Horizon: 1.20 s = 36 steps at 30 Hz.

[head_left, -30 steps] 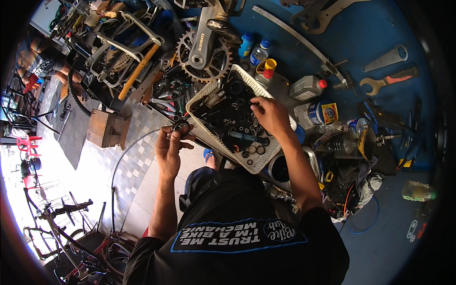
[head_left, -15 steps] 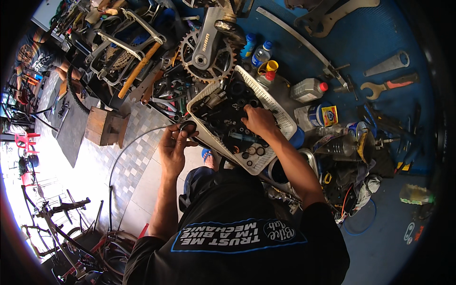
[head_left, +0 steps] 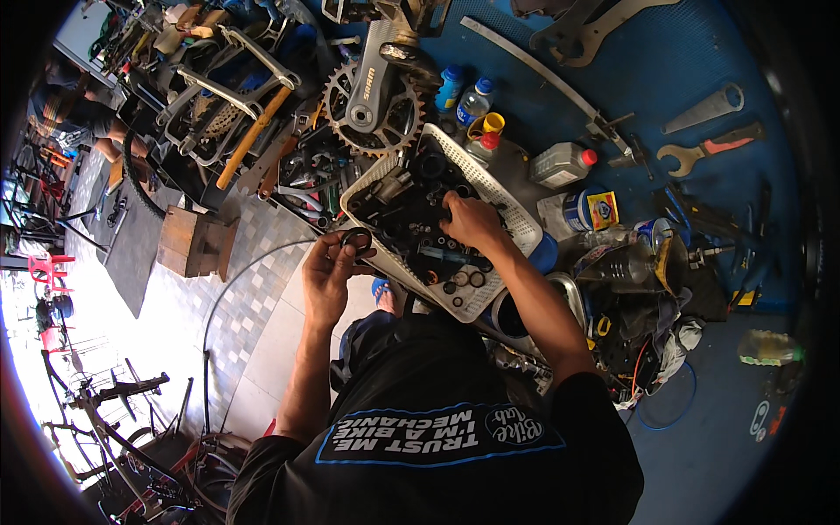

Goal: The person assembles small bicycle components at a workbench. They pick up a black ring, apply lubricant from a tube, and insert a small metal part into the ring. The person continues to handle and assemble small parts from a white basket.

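My left hand [head_left: 327, 278] is closed, its fingers and thumb pinching a round black ring [head_left: 356, 238] just outside the near left side of a white plastic basket [head_left: 518, 216]. Over the basket's middle, my right hand [head_left: 475, 222] reaches down with bent fingers apart, touching or nearly touching the small dark parts; its fingertips are partly hidden. Several small rings [head_left: 462, 278] lie near the basket's front end. A metal cylindrical part [head_left: 392, 186] rests by its left wall, and a larger black ring [head_left: 430, 164] sits toward the back.
Behind the basket stands a crank with a chainring [head_left: 374, 114]. Bottles [head_left: 560, 164] and a wrench [head_left: 707, 150] are to the right on the blue surface. A wooden block [head_left: 194, 242] stands at left. A person [head_left: 74, 114] is at the far left.
My left hand has shifted slightly right with the black ring, which now faces more toward view. My right hand has moved slightly left within the basket. The whole view has shifted a little.
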Each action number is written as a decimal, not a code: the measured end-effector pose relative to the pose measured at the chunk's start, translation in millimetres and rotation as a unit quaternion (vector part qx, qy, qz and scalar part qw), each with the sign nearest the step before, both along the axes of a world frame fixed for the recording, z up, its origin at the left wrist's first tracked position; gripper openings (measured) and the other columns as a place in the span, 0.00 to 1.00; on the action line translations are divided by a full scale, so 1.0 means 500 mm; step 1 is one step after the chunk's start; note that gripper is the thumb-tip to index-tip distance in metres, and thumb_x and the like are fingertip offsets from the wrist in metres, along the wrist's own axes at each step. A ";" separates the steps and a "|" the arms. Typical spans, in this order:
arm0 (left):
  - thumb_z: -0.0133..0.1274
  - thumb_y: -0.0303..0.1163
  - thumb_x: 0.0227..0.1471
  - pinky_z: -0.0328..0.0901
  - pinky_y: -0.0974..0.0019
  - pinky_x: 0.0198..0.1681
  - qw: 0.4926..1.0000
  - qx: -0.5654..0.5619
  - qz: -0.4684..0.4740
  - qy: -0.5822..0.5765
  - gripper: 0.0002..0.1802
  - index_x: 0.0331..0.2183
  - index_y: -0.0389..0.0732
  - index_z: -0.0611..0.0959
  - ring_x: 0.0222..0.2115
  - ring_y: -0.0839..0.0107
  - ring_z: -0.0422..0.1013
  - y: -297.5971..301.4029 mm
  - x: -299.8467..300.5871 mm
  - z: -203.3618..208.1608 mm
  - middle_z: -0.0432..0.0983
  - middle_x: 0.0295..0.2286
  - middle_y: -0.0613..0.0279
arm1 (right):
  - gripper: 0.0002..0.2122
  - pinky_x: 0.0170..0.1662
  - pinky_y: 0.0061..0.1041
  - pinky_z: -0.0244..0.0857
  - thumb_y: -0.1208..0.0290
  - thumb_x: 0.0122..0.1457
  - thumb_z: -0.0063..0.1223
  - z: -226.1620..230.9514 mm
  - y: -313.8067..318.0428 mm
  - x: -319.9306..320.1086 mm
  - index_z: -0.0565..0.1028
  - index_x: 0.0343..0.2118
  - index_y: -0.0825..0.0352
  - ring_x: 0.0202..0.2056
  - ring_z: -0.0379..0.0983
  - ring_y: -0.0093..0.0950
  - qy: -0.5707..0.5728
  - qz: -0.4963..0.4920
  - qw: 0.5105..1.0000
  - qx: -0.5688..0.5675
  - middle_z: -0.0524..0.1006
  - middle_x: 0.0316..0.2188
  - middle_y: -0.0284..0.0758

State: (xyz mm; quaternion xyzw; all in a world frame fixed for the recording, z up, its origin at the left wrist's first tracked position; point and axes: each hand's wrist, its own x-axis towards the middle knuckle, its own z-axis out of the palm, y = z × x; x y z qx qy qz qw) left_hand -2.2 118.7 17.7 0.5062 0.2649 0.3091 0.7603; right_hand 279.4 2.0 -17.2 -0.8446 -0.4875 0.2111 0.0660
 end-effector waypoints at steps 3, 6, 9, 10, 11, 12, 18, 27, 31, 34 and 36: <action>0.52 0.32 0.68 0.79 0.59 0.41 1.000 0.001 -0.002 0.007 0.17 0.52 0.33 0.74 0.44 0.57 0.81 0.000 -0.001 0.004 0.82 0.45 0.47 | 0.16 0.41 0.44 0.72 0.64 0.56 0.66 -0.001 -0.007 -0.001 0.76 0.43 0.65 0.37 0.82 0.43 0.013 -0.003 1.000 0.021 0.83 0.30 0.40; 0.52 0.35 0.68 0.79 0.59 0.40 1.000 -0.006 0.000 0.021 0.19 0.53 0.32 0.74 0.44 0.54 0.82 -0.001 -0.003 0.008 0.81 0.46 0.44 | 0.12 0.41 0.43 0.73 0.66 0.56 0.66 0.004 -0.024 -0.006 0.77 0.37 0.66 0.38 0.82 0.43 0.031 -0.024 0.997 0.070 0.83 0.31 0.41; 0.51 0.34 0.68 0.79 0.58 0.40 0.999 -0.034 -0.003 0.030 0.20 0.55 0.31 0.74 0.44 0.54 0.82 0.000 -0.005 0.015 0.81 0.46 0.44 | 0.09 0.42 0.41 0.73 0.68 0.57 0.66 0.038 -0.037 -0.001 0.78 0.36 0.66 0.39 0.82 0.42 0.078 -0.065 0.991 0.091 0.84 0.33 0.40; 0.51 0.33 0.68 0.79 0.58 0.40 0.999 -0.045 -0.005 0.029 0.20 0.56 0.31 0.74 0.44 0.54 0.82 0.000 -0.006 0.015 0.81 0.46 0.43 | 0.09 0.42 0.40 0.73 0.69 0.58 0.65 0.053 -0.042 0.001 0.79 0.36 0.66 0.40 0.82 0.41 0.098 -0.080 0.988 0.092 0.84 0.33 0.39; 0.50 0.33 0.68 0.79 0.58 0.40 0.998 -0.057 -0.008 0.029 0.20 0.56 0.31 0.74 0.44 0.54 0.82 -0.001 -0.005 0.017 0.81 0.47 0.43 | 0.10 0.42 0.37 0.74 0.69 0.58 0.66 0.065 -0.049 0.004 0.80 0.39 0.66 0.39 0.83 0.39 0.106 -0.100 0.986 0.083 0.85 0.34 0.40; 0.50 0.32 0.68 0.79 0.58 0.40 0.998 -0.062 -0.012 0.030 0.21 0.57 0.31 0.73 0.44 0.54 0.82 -0.002 -0.003 0.021 0.81 0.47 0.43 | 0.10 0.42 0.36 0.74 0.69 0.57 0.66 0.070 -0.056 0.009 0.81 0.40 0.66 0.38 0.83 0.38 0.117 -0.109 0.981 0.108 0.85 0.35 0.39; 0.50 0.32 0.68 0.79 0.58 0.40 0.996 -0.075 -0.034 0.026 0.22 0.58 0.31 0.73 0.45 0.54 0.82 -0.007 0.012 0.028 0.81 0.47 0.42 | 0.11 0.35 0.25 0.74 0.76 0.60 0.65 0.125 -0.093 0.023 0.81 0.45 0.68 0.31 0.81 0.24 0.160 -0.154 0.949 0.223 0.84 0.34 0.37; 0.51 0.34 0.68 0.79 0.58 0.42 0.990 -0.108 -0.089 -0.023 0.23 0.58 0.30 0.73 0.45 0.53 0.81 -0.020 0.040 0.051 0.80 0.47 0.41 | 0.14 0.30 0.14 0.66 0.78 0.62 0.63 0.254 -0.120 -0.033 0.78 0.51 0.68 0.27 0.72 0.13 0.392 -0.131 0.843 0.345 0.80 0.32 0.31; 0.51 0.34 0.68 0.80 0.59 0.40 0.989 -0.095 -0.108 -0.036 0.23 0.58 0.31 0.72 0.44 0.52 0.82 -0.035 0.058 0.070 0.81 0.47 0.41 | 0.14 0.30 0.12 0.66 0.78 0.62 0.63 0.293 -0.117 -0.062 0.78 0.51 0.69 0.27 0.72 0.13 0.427 -0.124 0.822 0.355 0.80 0.33 0.31; 0.51 0.33 0.68 0.80 0.54 0.40 0.989 -0.081 -0.113 -0.040 0.22 0.58 0.32 0.73 0.44 0.50 0.81 -0.032 0.065 0.073 0.81 0.47 0.42 | 0.13 0.34 0.14 0.69 0.80 0.62 0.63 0.303 -0.115 -0.074 0.79 0.50 0.69 0.30 0.73 0.12 0.406 -0.121 0.827 0.369 0.80 0.32 0.29; 0.50 0.33 0.68 0.80 0.53 0.41 0.990 -0.081 -0.109 -0.042 0.22 0.58 0.32 0.73 0.45 0.49 0.81 -0.029 0.064 0.072 0.81 0.47 0.42 | 0.13 0.35 0.13 0.69 0.80 0.62 0.63 0.305 -0.116 -0.073 0.79 0.50 0.69 0.31 0.74 0.11 0.399 -0.116 0.833 0.366 0.81 0.33 0.29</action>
